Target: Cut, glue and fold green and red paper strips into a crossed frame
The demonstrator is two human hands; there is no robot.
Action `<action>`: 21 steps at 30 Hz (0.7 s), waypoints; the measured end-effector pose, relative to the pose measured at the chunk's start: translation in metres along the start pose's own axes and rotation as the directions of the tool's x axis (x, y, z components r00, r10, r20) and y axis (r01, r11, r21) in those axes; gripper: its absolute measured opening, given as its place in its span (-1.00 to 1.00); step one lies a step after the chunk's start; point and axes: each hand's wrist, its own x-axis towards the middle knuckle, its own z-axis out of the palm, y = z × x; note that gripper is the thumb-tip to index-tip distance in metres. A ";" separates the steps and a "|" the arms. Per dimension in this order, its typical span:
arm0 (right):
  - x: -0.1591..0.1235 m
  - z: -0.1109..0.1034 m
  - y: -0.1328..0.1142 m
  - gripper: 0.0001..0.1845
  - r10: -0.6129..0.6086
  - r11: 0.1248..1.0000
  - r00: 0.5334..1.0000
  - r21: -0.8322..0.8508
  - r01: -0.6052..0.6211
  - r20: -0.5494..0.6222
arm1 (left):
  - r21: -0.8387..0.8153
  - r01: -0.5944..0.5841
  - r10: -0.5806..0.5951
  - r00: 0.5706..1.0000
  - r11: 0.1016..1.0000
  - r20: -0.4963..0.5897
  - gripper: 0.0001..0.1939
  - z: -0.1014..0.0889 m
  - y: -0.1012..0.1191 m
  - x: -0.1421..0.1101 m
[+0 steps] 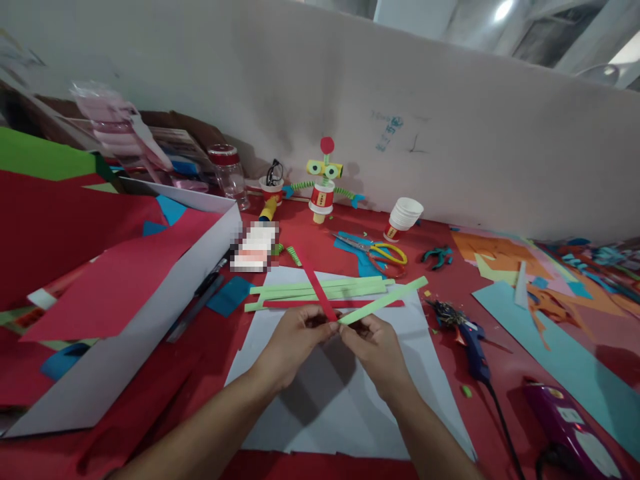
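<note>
Over a white sheet (345,400), my left hand (300,340) pinches the near end of a red paper strip (316,283), which slants up and to the left. Close beside it, my right hand (377,350) grips a light green paper strip (385,300) that points up and to the right. The two strip ends meet between my fingertips; whether they are joined I cannot tell. Behind my hands lie several light green strips (320,291) and one more red strip (350,304). Small green folded paper springs (294,255) rest just past the sheet.
A paper-cup robot figure (323,197) stands at the back, with stacked cups (406,215) to its right. Scissors (375,250), pliers (437,257) and a corded glue gun (473,347) lie right of centre. At left, a white box (150,347) holds coloured paper.
</note>
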 end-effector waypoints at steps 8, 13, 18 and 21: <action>-0.004 0.005 0.000 -0.81 -0.032 0.998 1.000 0.058 0.031 0.002 | -0.084 -0.066 0.061 0.996 0.994 -0.066 -0.83 0.001 -0.008 0.001; -0.008 0.010 0.005 -0.77 -0.082 0.993 0.995 0.092 0.077 0.057 | -0.162 -0.033 0.005 0.985 0.986 -0.172 -0.67 0.000 -0.011 0.001; -0.006 0.009 0.006 -0.81 -0.126 0.989 0.992 0.073 0.125 0.008 | -0.195 -0.023 -0.011 0.985 0.980 -0.171 -0.71 0.001 -0.013 0.001; -0.004 0.006 0.007 -0.82 -0.122 0.990 0.992 0.066 0.122 -0.010 | -0.204 -0.001 -0.021 0.994 0.979 -0.105 -0.77 0.003 -0.010 0.000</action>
